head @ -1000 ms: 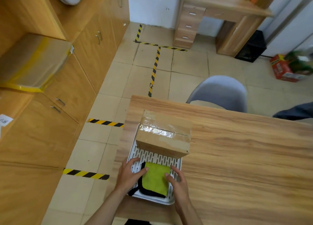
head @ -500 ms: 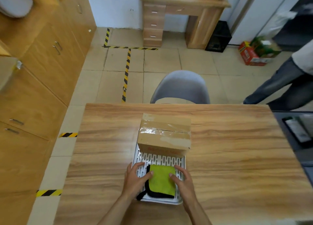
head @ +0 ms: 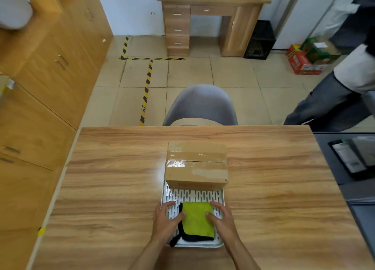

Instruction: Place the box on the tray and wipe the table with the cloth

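A taped cardboard box [head: 196, 165] rests on the far end of a white slotted tray [head: 194, 194], which lies on the wooden table [head: 113, 188]. A folded yellow-green cloth [head: 197, 218] with a black underside lies on the near half of the tray. My left hand [head: 165, 221] rests on the tray with its fingertips touching the cloth's left edge. My right hand [head: 222, 219] lies on the tray's right side, fingers touching the cloth's right edge. Neither hand grips anything that I can see.
A grey chair [head: 200, 107] stands tucked at the table's far edge. A dark surface with a black tray [head: 353, 158] adjoins the table on the right. A person [head: 334, 95] walks at the far right. Wooden cabinets [head: 40, 83] line the left wall.
The view has swung right and centred on the table. Both hands stay beside the cloth on the tray. A person has come into view at the right.
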A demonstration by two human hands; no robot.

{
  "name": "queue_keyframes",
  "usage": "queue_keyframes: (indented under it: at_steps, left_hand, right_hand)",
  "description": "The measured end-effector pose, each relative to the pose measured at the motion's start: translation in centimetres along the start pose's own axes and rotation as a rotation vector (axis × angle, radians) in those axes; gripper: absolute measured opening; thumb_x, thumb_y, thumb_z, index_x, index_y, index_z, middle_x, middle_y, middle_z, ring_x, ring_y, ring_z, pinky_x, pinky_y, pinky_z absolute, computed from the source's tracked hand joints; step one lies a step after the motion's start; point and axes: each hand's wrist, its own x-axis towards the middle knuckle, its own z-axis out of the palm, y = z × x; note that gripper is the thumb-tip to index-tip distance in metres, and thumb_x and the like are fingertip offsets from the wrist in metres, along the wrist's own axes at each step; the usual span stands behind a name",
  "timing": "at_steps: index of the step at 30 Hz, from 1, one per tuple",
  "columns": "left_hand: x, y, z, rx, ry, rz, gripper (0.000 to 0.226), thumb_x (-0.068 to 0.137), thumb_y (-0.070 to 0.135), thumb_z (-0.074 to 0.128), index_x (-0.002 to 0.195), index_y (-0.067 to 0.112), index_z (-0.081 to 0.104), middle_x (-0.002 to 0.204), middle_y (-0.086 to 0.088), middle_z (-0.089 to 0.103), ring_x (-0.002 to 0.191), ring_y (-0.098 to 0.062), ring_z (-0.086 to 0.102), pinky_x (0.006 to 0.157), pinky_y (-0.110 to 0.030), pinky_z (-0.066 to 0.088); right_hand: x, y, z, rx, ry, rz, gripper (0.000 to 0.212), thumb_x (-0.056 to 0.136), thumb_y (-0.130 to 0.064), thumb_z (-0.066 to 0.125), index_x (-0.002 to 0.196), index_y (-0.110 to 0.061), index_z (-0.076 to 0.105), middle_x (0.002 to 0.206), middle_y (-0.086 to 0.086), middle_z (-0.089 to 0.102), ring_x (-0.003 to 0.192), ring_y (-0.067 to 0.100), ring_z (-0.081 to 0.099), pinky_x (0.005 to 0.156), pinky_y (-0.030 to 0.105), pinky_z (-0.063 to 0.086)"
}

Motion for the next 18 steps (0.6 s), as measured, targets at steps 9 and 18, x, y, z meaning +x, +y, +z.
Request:
queue_keyframes:
  at_steps: [9,18]
  left_hand:
    - [0.1,1.4,-1.0,0.253,-0.138,-0.048,0.089,0.076,0.054,0.078,0.152,0.045,0.032,0.167,-0.007,0.011,0.153,-0.033,0.004,0.121,-0.050,0.020]
    - [1.1,0.5,-4.6,0.321,-0.293,0.055,0.081,0.078,0.047,0.069,0.151,0.034,0.036,0.152,-0.002,0.037,0.140,-0.023,0.039,0.116,-0.038,0.034]
  right_hand:
    - [0.9,0.3,0.5,-0.144,-0.019,0.035,0.037,0.080,-0.015,0.081,0.104,-0.041,0.069,0.128,0.003,0.050,0.116,0.017,0.052,0.105,0.034,0.045]
    - [-0.4,-1.6,0.5,-0.633,0.088,-0.003,0.030,0.084,-0.025,0.072,0.109,-0.041,0.064,0.159,0.008,0.034,0.145,0.030,0.036,0.114,0.040,0.034]
